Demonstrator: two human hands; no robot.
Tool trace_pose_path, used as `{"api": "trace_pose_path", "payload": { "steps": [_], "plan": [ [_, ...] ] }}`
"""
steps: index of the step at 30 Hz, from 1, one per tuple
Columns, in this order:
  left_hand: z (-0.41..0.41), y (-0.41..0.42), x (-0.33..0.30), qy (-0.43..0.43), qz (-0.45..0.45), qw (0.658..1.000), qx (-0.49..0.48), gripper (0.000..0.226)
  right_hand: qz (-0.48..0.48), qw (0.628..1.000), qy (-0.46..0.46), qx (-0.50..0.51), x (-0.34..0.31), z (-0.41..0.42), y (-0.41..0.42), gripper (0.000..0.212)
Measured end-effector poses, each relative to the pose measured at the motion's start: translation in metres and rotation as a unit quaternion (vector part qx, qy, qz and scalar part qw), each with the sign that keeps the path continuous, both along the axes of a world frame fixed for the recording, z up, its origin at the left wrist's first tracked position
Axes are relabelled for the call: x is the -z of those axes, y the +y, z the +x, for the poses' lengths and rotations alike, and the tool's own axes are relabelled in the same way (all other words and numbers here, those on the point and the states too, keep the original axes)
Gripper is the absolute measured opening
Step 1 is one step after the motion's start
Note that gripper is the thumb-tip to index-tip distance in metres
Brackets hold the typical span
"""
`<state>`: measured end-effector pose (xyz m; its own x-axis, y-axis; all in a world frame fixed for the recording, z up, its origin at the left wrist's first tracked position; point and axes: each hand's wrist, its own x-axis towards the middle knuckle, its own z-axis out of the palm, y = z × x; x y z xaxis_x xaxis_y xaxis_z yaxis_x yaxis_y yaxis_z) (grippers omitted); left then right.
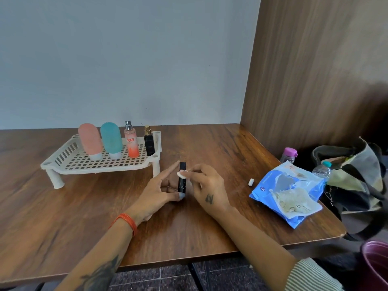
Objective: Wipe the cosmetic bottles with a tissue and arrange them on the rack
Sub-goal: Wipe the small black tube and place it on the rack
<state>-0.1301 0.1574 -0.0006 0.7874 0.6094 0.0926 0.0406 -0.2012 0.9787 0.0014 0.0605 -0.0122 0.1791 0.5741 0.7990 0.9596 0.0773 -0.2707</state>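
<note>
A slim black cosmetic tube stands upright at the table's middle, held by my left hand between thumb and fingers, the index finger pointing up beside it. My right hand pinches a small white tissue piece against the tube's upper part. The cream slotted rack stands at the back left. On it stand a pink tube, a teal tube, an orange spray bottle and a small black perfume bottle.
A blue tissue pack with loose tissues lies at the right. A small white cap lies beside it. A purple-lidded bottle, a water bottle and a bag crowd the right edge. A maroon bin stands below.
</note>
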Motion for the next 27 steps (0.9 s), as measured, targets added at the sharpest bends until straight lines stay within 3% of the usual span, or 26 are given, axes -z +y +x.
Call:
{"api": "trace_pose_path", "payload": {
  "steps": [2, 8, 13, 19, 22, 27],
  "plan": [
    [-0.001, 0.0, 0.0, -0.001, 0.002, 1.0, 0.007, 0.089, 0.006, 1.0, 0.025, 0.009, 0.0, 0.002, 0.001, 0.029],
    [0.0, 0.0, -0.001, -0.016, 0.001, 1.0, 0.016, 0.092, -0.059, 0.993, -0.069, -0.081, 0.001, -0.008, -0.006, 0.028],
    [0.0, 0.001, 0.0, -0.007, 0.011, 1.0, 0.011, 0.089, -0.021, 0.999, 0.013, -0.026, 0.001, -0.002, 0.003, 0.029],
    [0.001, 0.002, 0.001, -0.021, 0.008, 1.0, 0.002, 0.088, -0.031, 0.995, 0.012, -0.092, 0.001, -0.007, -0.008, 0.025],
    [0.0, 0.003, 0.001, -0.026, -0.003, 1.0, 0.008, 0.089, -0.004, 0.994, 0.069, -0.08, 0.0, -0.005, -0.005, 0.02],
    [-0.001, 0.003, 0.0, -0.029, -0.018, 0.999, 0.012, 0.09, 0.007, 0.994, 0.078, -0.074, -0.001, -0.005, 0.0, 0.03]
  ]
}}
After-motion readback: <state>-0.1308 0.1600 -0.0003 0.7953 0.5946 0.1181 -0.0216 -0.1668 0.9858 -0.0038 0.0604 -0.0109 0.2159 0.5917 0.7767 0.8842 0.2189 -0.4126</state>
